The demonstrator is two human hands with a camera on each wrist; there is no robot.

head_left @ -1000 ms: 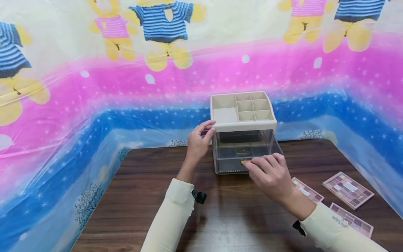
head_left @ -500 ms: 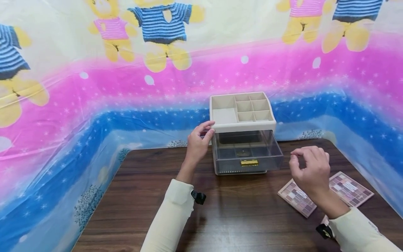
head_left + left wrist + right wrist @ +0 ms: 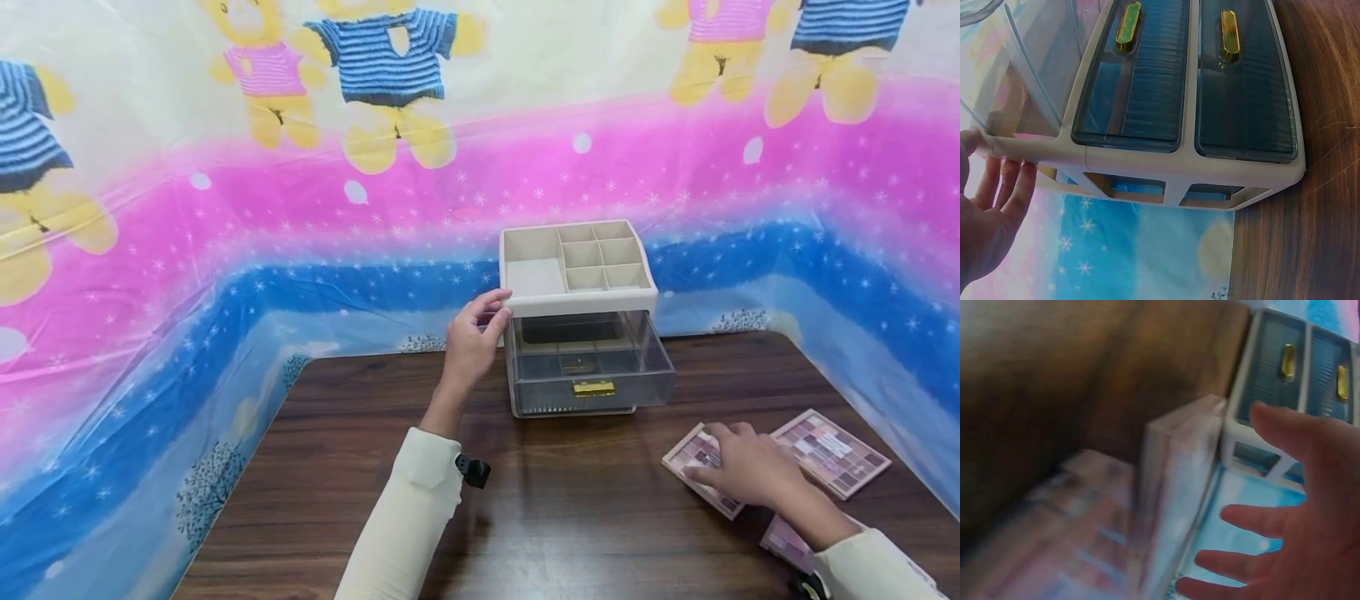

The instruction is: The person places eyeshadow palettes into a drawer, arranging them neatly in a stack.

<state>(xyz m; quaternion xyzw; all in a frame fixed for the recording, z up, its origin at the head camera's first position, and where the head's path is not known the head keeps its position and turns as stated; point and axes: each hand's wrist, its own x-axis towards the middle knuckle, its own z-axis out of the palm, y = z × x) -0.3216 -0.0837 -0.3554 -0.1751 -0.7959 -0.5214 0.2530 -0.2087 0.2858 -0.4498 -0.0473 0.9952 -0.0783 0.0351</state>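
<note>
A cream desktop organizer (image 3: pixel 577 302) with smoky see-through drawers stands on the wooden table. Its upper drawer (image 3: pixel 630 387), with a gold handle, is pulled out. My left hand (image 3: pixel 471 346) grips the frame at the organizer's left edge, thumb in front and fingers along the side, as the left wrist view also shows. Over an eyeshadow palette (image 3: pixel 686 458) lying on the table, my right hand (image 3: pixel 750 467) reaches down with thumb and fingers spread, covering part of it. In the right wrist view the fingers (image 3: pixel 1260 522) are apart with nothing between them.
A second eyeshadow palette (image 3: pixel 840 450) lies to the right, and a third (image 3: pixel 787 542) is partly under the right forearm. Open compartments (image 3: pixel 603 254) form the organizer's top. A patterned cloth (image 3: pixel 375 217) hangs behind the table.
My right hand has let go of the drawer handle, moved right and come down over the nearest palette. The drawer stays pulled out, and my left hand keeps its hold.
</note>
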